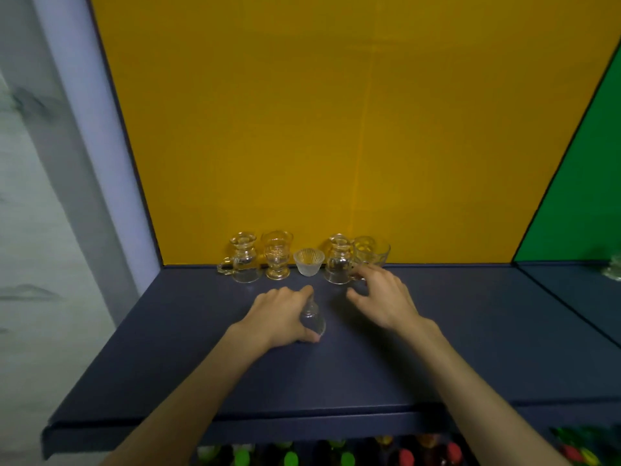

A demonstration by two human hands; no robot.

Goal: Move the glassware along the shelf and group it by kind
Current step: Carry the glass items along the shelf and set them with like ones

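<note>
Glassware stands in a row at the back of the dark blue shelf (470, 348), against the yellow panel (336, 129): a handled glass mug (242, 258) at the left, a footed glass (277, 255) just beside it, a small ribbed cup (308, 262), a second handled mug (339, 260), and a wide tumbler (371, 253) touching or nearly touching that mug. Nearer the front edge, apart from the row, the left hand (279, 314) has its fingers wrapped around a small clear glass (312, 319), which looks tilted or on its side. The right hand (383, 297) hovers by the second mug, its fingers apart and curved, clamped on nothing; whether a fingertip touches the mug's handle I cannot tell.

All of this is probably light, rigid, smooth and breakable, so the body, or the handle on the mugs, seems the safest place to grip, lifting rather than dragging against a neighbour. The row is tight, so knocking is the likely risk. Open shelf lies to the right of the tumbler and across the whole front. The front lip drops away to coloured items (336, 455) below, so glasses are better kept towards the back.
</note>
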